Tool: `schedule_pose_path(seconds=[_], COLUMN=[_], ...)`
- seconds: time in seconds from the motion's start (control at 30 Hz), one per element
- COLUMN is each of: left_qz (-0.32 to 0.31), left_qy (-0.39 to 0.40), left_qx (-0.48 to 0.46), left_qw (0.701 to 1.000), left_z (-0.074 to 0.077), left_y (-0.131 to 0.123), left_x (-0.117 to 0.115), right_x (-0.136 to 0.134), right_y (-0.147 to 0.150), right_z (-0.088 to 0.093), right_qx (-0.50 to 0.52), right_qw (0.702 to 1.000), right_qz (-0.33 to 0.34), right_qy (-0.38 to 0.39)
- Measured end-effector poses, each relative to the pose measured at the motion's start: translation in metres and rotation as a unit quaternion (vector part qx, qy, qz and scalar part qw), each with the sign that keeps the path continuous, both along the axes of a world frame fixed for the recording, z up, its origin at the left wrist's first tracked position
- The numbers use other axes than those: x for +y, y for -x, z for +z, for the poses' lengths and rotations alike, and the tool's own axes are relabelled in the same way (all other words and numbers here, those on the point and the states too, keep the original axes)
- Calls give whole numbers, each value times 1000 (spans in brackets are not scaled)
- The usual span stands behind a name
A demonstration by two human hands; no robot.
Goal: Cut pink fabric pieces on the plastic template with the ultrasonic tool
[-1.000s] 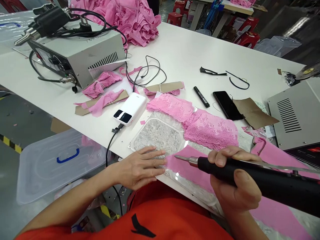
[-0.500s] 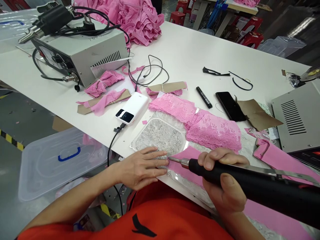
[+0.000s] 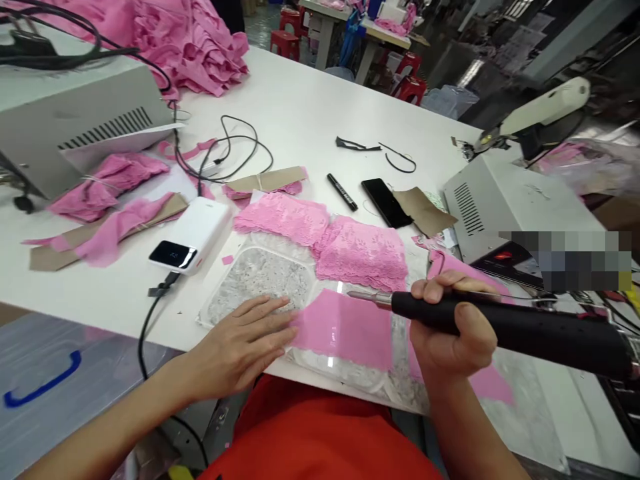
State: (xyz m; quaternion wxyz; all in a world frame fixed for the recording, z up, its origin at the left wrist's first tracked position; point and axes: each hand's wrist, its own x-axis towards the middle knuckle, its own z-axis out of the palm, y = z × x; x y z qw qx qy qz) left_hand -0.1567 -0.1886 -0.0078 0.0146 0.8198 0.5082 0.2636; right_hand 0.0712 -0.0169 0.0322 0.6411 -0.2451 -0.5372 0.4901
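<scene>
My left hand (image 3: 250,343) lies flat, fingers stretched, on the left edge of a pink fabric piece (image 3: 345,327) and the clear plastic template (image 3: 255,248) around it. A speckled grey surface shows through the template. My right hand (image 3: 455,327) is wrapped round the thick black handle of a corded handheld tool (image 3: 540,337) with a slim, pointed metal tip. The tip hovers over or touches the fabric's upper edge; I cannot tell which. Just above lie two stacks of pink lace pieces (image 3: 363,253). Another pink piece is partly hidden beneath my right hand.
A white power bank (image 3: 195,230) with cables sits left, near tied pink bundles (image 3: 113,183). A marker (image 3: 343,192) and a black phone (image 3: 386,202) lie beyond the lace. Grey machine boxes stand at left (image 3: 85,113) and right (image 3: 515,193). Pink cloth (image 3: 195,47) is heaped behind.
The view has turned to the right. The tool's tip has moved away from my left fingertips, rightward along the fabric's upper edge. My left hand still rests flat.
</scene>
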Motion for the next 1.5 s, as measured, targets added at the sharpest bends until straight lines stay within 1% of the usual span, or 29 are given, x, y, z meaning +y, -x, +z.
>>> schedule_pose_path(seconds=[0.07,0.13,0.23,0.33,0.47,0.87,1.17,1.5], left_qz=[-2,-15,-30,-32,-27,-10,-4,-11], left_qy=[-4,5,21,33,48,68,57,40], left_qx=[7,20,44,61,68,71,90,79], left_qw=[1000,1000,998,997,996,995,994,996], left_z=[-2,-4,-8,-10,-11,-13,-13,-14], left_y=[-5,-10,-16,-19,-18,-19,-20,-18], left_x=[14,29,46,55,55,53,53,54], right_x=[9,11,8,3,1,3,4,4], right_y=[-13,-22,-24,-18,-10,-8,-9,-6], right_z=[-2,-4,-8,-10,-11,-16,-15,-13], right_qx=[6,14,21,26,21,9,28,11], right_qw=[999,999,999,1000,1000,999,999,999], right_qz=[-35,-50,-38,-12,14,32,31,34], right_qy=[4,10,9,5,-1,-7,-8,2])
